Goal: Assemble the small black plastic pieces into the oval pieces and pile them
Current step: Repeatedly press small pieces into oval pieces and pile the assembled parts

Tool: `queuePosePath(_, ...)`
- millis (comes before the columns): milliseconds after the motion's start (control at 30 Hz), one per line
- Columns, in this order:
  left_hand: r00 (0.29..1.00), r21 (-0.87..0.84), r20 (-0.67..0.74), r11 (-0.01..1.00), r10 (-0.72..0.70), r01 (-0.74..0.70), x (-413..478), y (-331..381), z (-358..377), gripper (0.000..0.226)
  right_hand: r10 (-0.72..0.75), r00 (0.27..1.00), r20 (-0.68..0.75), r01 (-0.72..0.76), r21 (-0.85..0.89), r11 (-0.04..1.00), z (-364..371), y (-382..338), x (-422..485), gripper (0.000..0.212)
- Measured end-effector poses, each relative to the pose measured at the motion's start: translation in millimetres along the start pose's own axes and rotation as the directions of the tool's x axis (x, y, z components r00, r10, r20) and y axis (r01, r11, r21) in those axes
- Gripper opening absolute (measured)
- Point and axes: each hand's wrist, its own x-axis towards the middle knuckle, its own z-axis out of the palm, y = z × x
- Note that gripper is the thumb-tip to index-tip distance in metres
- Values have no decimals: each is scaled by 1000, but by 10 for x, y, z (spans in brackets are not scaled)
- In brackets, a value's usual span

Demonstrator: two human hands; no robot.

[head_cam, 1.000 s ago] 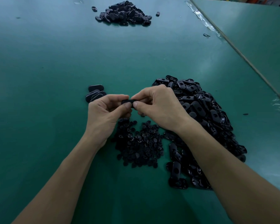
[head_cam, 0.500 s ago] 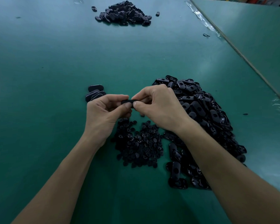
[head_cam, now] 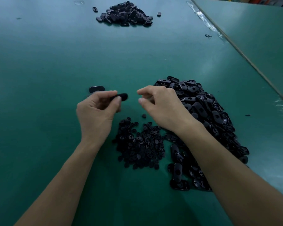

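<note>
Between the fingers of the left hand point(head_cam: 95, 111), an oval piece point(head_cam: 122, 96) is pinched (somewhat blurred). Beside it, the right hand point(head_cam: 162, 106) is held with fingers loosely curled, apart and empty; below them, small pieces point(head_cam: 140, 144) are heaped on the counter point(head_cam: 39, 79).

1. Left hand point(head_cam: 96, 111), motion-blurred, pinches an oval piece point(head_cam: 122, 96); the thumb hides its 9 o'clock end.
2. Flat oval point(head_cam: 96, 89) at that hand's 12 o'clock, partly behind its fingers.
3. Right hand point(head_cam: 162, 108): curled fingers hide the palm.
4. Right forearm point(head_cam: 227, 168) masks the oval pile point(head_cam: 211, 111) at its 7 o'clock flank.
5. Scrap point(head_cam: 208, 36) at the frame's 1 o'clock: too small to identify.
</note>
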Motion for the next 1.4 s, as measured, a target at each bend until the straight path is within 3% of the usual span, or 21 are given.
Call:
queuePosePath(100, 996, 133, -94, 991, 11, 2, 123, -44, -138, 14, 85, 996, -39, -93, -338, 937, -4, 131, 2, 40)
queuePosePath(200, 995, 310, -82, 950, 51, -24, 181, -52, -225, 16, 184, 982, -50, -184, -508, 841, 7, 225, 0, 38)
queuePosePath(367, 995, 534, -92, 846, 41, 15, 161, -53, -241, 14, 188, 979, -80, -202, -527, 826, 57, 289, 1, 27)
queuePosePath(700, 995, 736, -72, 677, 67, 7, 154, -145, -278, 20, 115, 976, -184, -187, -453, 872, 87, 356, -1, 26)
queuePosePath(833, 992, 680, -62, 732, 114, -42, 145, -116, -253, 19, 74, 970, -230, -148, -322, 935, 88, 344, -3, 21)
queuePosePath(900, 984, 621, 11, 770, 176, -145, 122, -69, -204, 14, 43, 980, -194, -71, -139, 988, 87, 297, -2, 19)
queuePosePath(967, 983, 497, 101, 848, 153, -183, 61, -9, -116, 15, -7, 993, -118, 16, 70, 997, 104, 222, -8, 18)
queuePosePath(1067, 968, 195, 242, 981, -66, 18, -63, 76, 52, 13, -122, 988, -93, 140, 223, 965, 171, 116, -36, 18)
queuePosePath(1167, 951, -66, 258, 979, -172, 195, -102, 118, 113, 20, -172, 975, -143, 209, 309, 928, 223, 64, -64, 20)
queuePosePath(1267, 950, -156, 255, 962, -181, 225, -83, 115, 106, 24, -151, 980, -132, 190, 377, 906, 229, 53, -67, 21)
queuePosePath(1400, 954, -211, 228, 947, -194, 243, -72, 82, 89, 22, -87, 996, 2, 75, 498, 864, 208, 66, -58, 22)
